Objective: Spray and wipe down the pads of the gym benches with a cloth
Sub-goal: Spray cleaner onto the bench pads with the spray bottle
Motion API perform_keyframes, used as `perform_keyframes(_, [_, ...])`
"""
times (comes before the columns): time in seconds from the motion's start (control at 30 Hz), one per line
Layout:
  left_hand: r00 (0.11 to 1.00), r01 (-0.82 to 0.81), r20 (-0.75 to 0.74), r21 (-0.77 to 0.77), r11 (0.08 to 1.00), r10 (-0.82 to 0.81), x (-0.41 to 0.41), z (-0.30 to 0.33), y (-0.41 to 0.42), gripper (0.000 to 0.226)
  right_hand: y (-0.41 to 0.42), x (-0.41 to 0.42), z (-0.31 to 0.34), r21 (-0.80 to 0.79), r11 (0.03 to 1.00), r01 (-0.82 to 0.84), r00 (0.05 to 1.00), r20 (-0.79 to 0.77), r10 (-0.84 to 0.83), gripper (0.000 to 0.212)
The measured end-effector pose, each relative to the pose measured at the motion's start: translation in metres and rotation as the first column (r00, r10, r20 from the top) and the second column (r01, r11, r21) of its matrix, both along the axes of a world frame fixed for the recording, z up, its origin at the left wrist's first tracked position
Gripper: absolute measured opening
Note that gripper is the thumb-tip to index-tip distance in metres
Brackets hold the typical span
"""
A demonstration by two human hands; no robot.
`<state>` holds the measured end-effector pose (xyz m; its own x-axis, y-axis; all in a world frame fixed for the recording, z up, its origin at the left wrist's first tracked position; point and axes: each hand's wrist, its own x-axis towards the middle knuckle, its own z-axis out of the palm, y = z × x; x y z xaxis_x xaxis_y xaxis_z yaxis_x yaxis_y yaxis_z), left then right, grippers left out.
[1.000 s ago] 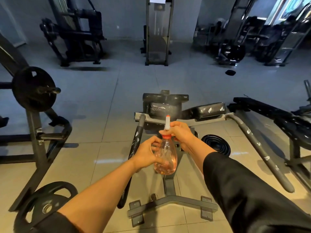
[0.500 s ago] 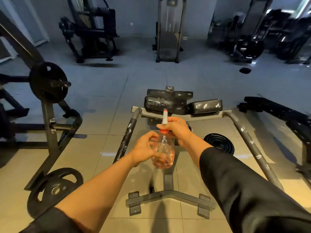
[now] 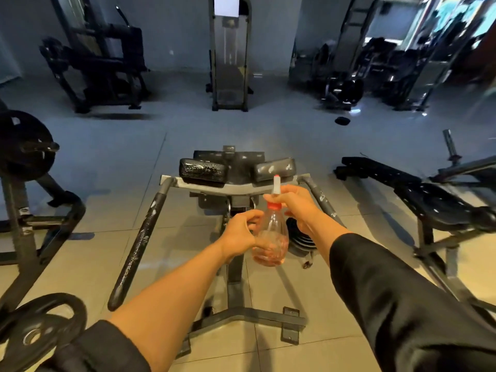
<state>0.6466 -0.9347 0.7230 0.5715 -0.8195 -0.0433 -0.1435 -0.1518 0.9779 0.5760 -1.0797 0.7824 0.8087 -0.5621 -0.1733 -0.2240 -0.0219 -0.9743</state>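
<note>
Pads of the low gym bench, two black cushioned blocks, sit side by side on the grey crossbar ahead of you: the left black pad [image 3: 203, 170] glistens with wet speckles, and the right black pad [image 3: 274, 169] shows a few pale smears. Your clear teardrop-shaped plastic spray bottle [image 3: 271, 244], with pinkish liquid low in its belly, a red collar and a white nozzle, is held upright in front of the bench's grey steel frame [image 3: 236, 280], the nozzle tip just below the right pad as the camera sees it. Your right hand [image 3: 294, 208] wraps the bottle's neck, its fingers curled round the red collar under the nozzle. Your left hand [image 3: 240, 233] steadies the bottle's body from the left, thumb and fingers curved against the clear plastic. Both forearms reach out from black sleeves, the left one pushed up. Two long black padded handle bars [image 3: 142, 241] splay from the crossbar toward you on either side of the frame. Behind the bottle, a stack of black ribbed discs [image 3: 302, 241] lies on the tiled floor [image 3: 86, 264]. To your left stands a black rack [image 3: 25, 210] carrying a weight plate, with another black weight plate [image 3: 40, 328] lying at its foot. To your right is a second black padded bench [image 3: 418, 194].
</note>
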Motion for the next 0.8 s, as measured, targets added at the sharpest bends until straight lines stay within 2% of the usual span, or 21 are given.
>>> perform_keyframes(0.23, [0.997,0.073,0.022,0.025,0.997,-0.073,-0.012,0.003,-0.010,0.073,-0.013,-0.018,-0.002,0.012,0.998,0.059,0.998,-0.005,-0.059,0.028])
perform_keyframes(0.37, [0.990,0.124,0.062,0.039,0.991,-0.127,-0.012,0.010,-0.013,0.071,-0.017,-0.024,0.004,0.017,0.997,0.075,0.997,0.019,-0.075,0.026])
perform_keyframes(0.43, [0.987,0.111,0.113,0.055,0.992,-0.116,-0.012,0.013,-0.015,0.071,-0.019,-0.025,0.008,0.006,0.998,0.064,0.997,0.034,-0.064,0.034])
perform_keyframes(0.63, [0.983,0.104,0.145,0.073,0.992,-0.114,-0.008,0.015,-0.017,0.068,-0.021,-0.025,0.009,-0.024,0.999,0.043,0.998,0.040,-0.042,0.036])
perform_keyframes(0.8, [0.986,0.090,0.132,0.087,0.992,-0.101,-0.003,0.009,-0.009,0.070,-0.016,-0.019,0.005,0.019,1.000,-0.004,1.000,0.006,0.004,0.018])
